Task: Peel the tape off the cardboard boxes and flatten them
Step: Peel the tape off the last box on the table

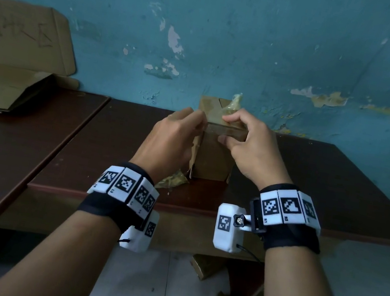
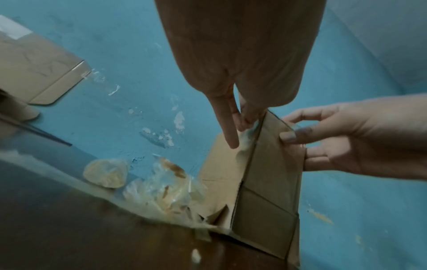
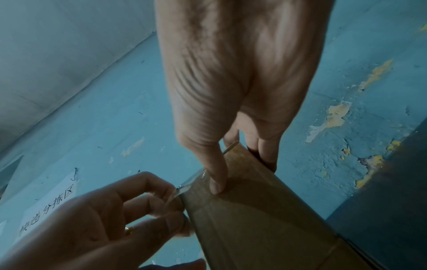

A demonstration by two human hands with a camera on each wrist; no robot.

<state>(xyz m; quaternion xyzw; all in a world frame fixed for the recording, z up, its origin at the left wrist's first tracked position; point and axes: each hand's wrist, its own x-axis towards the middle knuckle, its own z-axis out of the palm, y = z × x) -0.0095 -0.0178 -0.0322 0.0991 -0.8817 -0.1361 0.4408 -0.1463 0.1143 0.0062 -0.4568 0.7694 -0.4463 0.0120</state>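
Mid-peel: small cardboard box [image 1: 212,159] upright near the bench [image 1: 312,184] back edge. Left hand [image 1: 172,136] pinching clear tape strip [image 1: 225,129] at its top; right hand [image 1: 248,147] gripping the box. Balled tape [image 1: 172,181] beside it; flattened cardboard [image 1: 3,88] at far left. Flattening still ahead.

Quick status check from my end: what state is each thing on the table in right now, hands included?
Cardboard box: upright on the table, still unflattened, tape partly lifted.
Tape strip: stretched between both hands at the box's upper edge.
Left hand: pinches the tape end.
Right hand: grips the box top.
Peeled tape wads: crumpled beside the box.
Flattened cardboard: lying flat, far left.
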